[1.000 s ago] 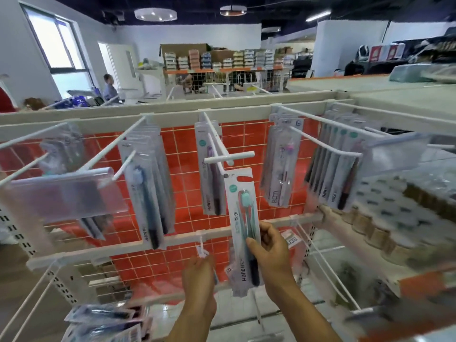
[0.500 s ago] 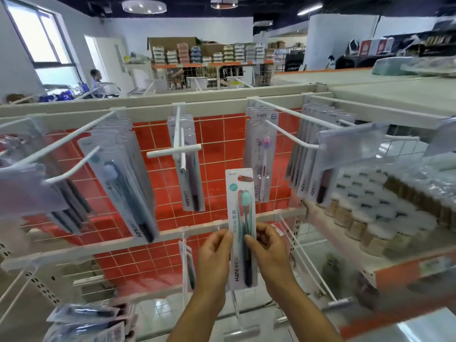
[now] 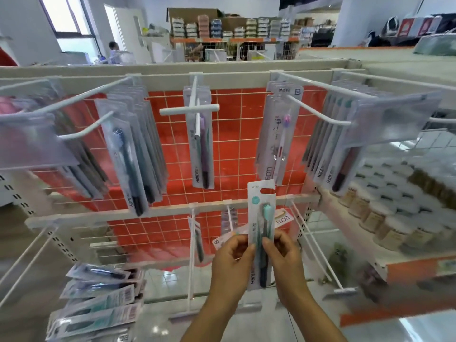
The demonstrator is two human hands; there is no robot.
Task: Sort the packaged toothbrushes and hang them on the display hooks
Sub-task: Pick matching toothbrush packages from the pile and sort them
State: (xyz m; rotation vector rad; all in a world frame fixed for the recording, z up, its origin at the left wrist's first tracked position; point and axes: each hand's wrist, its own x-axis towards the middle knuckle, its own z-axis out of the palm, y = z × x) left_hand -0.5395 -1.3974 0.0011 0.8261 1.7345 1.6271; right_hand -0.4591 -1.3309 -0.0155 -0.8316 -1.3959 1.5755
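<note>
Teal-bristled toothbrush pack point(image 3: 261, 233) is pinched upright by both the left hand point(image 3: 233, 260) and the right hand point(image 3: 283, 260), its hang-hole aimed toward the hooks at twelve o'clock.

Toothbrush pack point(image 3: 261, 233): matt white card under glossy clear plastic blister. Display hooks point(image 3: 318, 109): smooth white-coated metal. Backing grid point(image 3: 232, 144): thin wire.

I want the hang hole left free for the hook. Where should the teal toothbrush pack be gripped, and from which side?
Grip the teal toothbrush pack at its lower half, pinching the long side edges from left and right, as the left hand and right hand do. The flat card stands upright with its hang hole at the top, so low side holds probably keep that end clear.
</note>
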